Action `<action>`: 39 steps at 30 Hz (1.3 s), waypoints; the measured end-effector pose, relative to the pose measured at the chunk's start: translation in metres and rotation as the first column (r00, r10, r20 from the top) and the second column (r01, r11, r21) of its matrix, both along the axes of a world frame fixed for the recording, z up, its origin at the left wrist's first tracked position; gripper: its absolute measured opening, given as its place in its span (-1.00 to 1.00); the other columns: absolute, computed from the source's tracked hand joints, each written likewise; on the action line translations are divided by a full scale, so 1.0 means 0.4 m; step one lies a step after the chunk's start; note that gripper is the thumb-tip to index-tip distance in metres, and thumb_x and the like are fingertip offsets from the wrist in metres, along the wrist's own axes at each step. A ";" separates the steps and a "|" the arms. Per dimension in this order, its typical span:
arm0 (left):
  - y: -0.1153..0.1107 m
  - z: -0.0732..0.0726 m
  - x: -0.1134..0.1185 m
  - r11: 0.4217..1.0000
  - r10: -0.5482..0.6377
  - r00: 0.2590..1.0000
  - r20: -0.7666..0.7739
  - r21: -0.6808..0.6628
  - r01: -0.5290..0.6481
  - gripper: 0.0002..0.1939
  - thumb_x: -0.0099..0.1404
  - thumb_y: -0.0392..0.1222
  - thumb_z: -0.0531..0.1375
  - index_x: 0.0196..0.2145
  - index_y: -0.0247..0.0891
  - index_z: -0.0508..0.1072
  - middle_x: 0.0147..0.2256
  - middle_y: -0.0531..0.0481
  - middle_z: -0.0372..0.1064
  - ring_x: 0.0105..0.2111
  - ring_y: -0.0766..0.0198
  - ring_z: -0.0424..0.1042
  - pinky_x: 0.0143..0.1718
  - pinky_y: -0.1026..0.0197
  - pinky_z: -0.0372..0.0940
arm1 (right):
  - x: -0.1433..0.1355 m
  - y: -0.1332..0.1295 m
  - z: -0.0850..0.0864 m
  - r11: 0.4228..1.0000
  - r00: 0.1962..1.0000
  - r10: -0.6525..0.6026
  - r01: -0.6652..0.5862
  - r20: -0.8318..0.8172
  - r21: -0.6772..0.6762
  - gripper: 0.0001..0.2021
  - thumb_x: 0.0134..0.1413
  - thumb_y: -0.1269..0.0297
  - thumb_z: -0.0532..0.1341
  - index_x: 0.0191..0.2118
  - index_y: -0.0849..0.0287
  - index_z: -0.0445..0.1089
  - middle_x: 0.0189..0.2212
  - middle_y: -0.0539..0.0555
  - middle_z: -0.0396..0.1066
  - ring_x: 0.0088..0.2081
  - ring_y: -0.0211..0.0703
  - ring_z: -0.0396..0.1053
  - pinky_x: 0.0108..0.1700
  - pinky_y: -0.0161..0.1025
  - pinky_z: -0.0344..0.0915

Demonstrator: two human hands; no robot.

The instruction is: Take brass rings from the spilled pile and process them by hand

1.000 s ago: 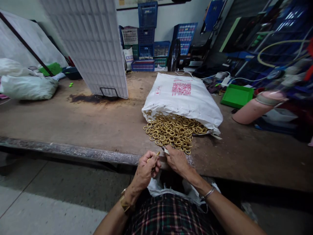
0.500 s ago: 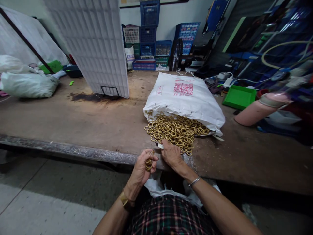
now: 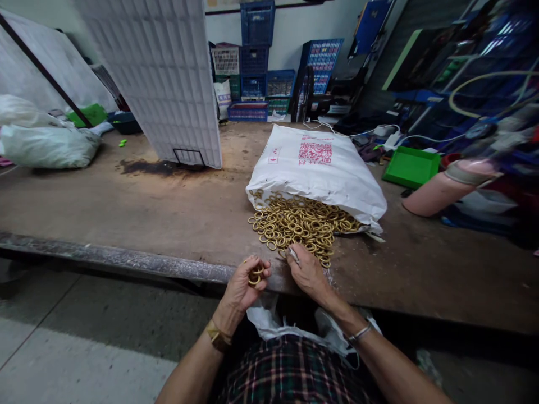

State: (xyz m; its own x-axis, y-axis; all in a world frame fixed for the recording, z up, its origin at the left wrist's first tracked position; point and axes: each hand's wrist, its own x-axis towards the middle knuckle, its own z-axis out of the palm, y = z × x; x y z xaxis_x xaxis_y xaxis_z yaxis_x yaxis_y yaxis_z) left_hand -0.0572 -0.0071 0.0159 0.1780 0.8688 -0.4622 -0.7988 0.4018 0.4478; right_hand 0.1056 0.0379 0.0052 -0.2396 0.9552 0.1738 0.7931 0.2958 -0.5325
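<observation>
My left hand point(image 3: 244, 283) is closed around several brass-coloured rings point(image 3: 255, 275) just off the table's front edge. At the near side of the ring pile point(image 3: 295, 224), my right hand point(image 3: 309, 272) grips a small tool with a pale handle point(image 3: 293, 255); its blade, dark in the earlier frame, is now mostly hidden by the fingers. The loose rings spill from the mouth of a white woven sack point(image 3: 315, 163) with red print, which lies on its side.
On the brown table point(image 3: 105, 207) a tall white ribbed panel point(image 3: 168, 84) stands at left of centre. To the right are a green tray point(image 3: 411, 167) and a pink cylinder point(image 3: 442, 191). Stacked blue crates point(image 3: 256, 62) stand behind. A pale bag point(image 3: 50, 146) lies far left.
My right hand has shifted slightly right, away from my left hand, and the tool has turned with it. The rings in my left hand sit higher and more exposed between the fingers.
</observation>
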 end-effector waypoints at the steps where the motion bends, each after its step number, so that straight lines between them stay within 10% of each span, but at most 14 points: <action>1: 0.002 0.002 0.002 1.000 -0.009 1.000 -0.014 0.000 0.009 -0.73 -0.07 -0.19 0.34 -0.50 -0.35 0.32 -0.49 -0.02 0.34 -0.55 0.41 0.31 -0.72 0.47 -0.06 | 0.003 -0.003 0.002 1.000 0.999 -0.003 0.002 -0.050 -0.029 -0.84 0.08 0.31 -0.05 -0.43 0.14 0.22 -0.52 0.01 0.27 -0.46 -0.23 0.21 -0.38 -0.32 0.07; 10: 0.007 -0.001 0.044 0.981 -0.018 0.870 -0.492 0.159 0.110 -0.68 0.04 -0.03 0.24 -0.31 -0.30 0.35 -0.54 0.08 0.28 -0.61 0.41 0.29 -0.72 0.43 -0.02 | 0.006 -0.001 0.007 0.950 0.872 -0.189 0.047 -0.451 -0.308 -0.83 -0.09 0.19 0.05 -0.52 0.15 0.24 -0.64 -0.09 0.19 -0.57 -0.31 0.13 -0.51 -0.36 0.06; 15: 0.000 -0.007 0.061 0.914 0.124 0.588 -0.800 0.323 0.246 -0.70 0.17 -0.13 0.12 -0.15 -0.28 0.39 -0.58 0.10 0.26 -0.60 0.41 0.23 -0.59 0.38 0.09 | 0.002 -0.018 0.022 0.782 0.698 -0.391 -0.091 -0.600 -0.616 -0.83 -0.19 0.18 0.12 -0.41 0.13 0.21 -0.72 -0.19 0.13 -0.75 -0.44 -0.10 -0.69 -0.42 -0.14; 21: -0.007 0.004 0.068 0.853 0.053 0.595 -0.802 0.346 0.390 -0.74 0.17 -0.08 0.11 -0.27 -0.30 0.46 -0.57 0.07 0.28 -0.61 0.40 0.19 -0.55 0.34 0.11 | 0.000 -0.029 0.039 0.661 0.574 -0.473 -0.272 -0.669 -0.700 -0.77 -0.26 0.20 0.16 -0.39 0.13 0.16 -0.72 -0.21 0.17 -0.80 -0.51 -0.15 -0.73 -0.47 -0.22; 25: -0.006 0.009 0.067 0.869 0.046 0.602 -0.797 0.330 0.370 -0.76 0.17 -0.06 0.12 -0.40 -0.31 0.42 -0.58 0.07 0.28 -0.62 0.42 0.17 -0.57 0.35 0.10 | -0.006 -0.034 0.034 0.693 0.626 -0.418 -0.248 -0.658 -0.677 -0.79 -0.16 0.12 0.13 -0.45 0.14 0.17 -0.72 -0.20 0.15 -0.79 -0.50 -0.16 -0.74 -0.46 -0.23; 31: -0.007 0.019 0.063 0.923 -0.024 0.637 -0.771 0.228 0.311 -0.75 0.13 -0.03 0.15 -0.45 -0.31 0.36 -0.62 0.11 0.23 -0.66 0.45 0.16 -0.64 0.38 0.06 | -0.010 -0.033 0.031 0.886 0.817 -0.141 -0.147 -0.559 -0.439 -0.71 -0.03 0.10 0.08 -0.60 0.19 0.22 -0.69 -0.08 0.22 -0.62 -0.37 0.12 -0.55 -0.39 0.07; 39: -0.008 0.015 0.058 0.924 -0.161 0.687 -0.709 0.136 0.357 -0.60 0.09 0.15 0.15 -0.43 -0.29 0.31 -0.60 0.13 0.19 -0.70 0.49 0.16 -0.72 0.43 0.01 | -0.017 -0.026 0.020 0.898 0.831 -0.131 -0.131 -0.541 -0.420 -0.73 -0.01 0.16 0.05 -0.61 0.17 0.23 -0.67 -0.08 0.24 -0.58 -0.33 0.14 -0.50 -0.37 0.10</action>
State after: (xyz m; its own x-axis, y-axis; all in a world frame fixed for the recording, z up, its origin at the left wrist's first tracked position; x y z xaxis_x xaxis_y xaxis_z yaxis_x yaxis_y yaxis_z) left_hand -0.0339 -0.0103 0.0219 0.1395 0.9343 -0.3280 -0.1214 0.3449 0.9308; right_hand 0.0987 0.0274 0.0133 -0.2306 0.9622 -0.1448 0.3319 -0.0621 -0.9413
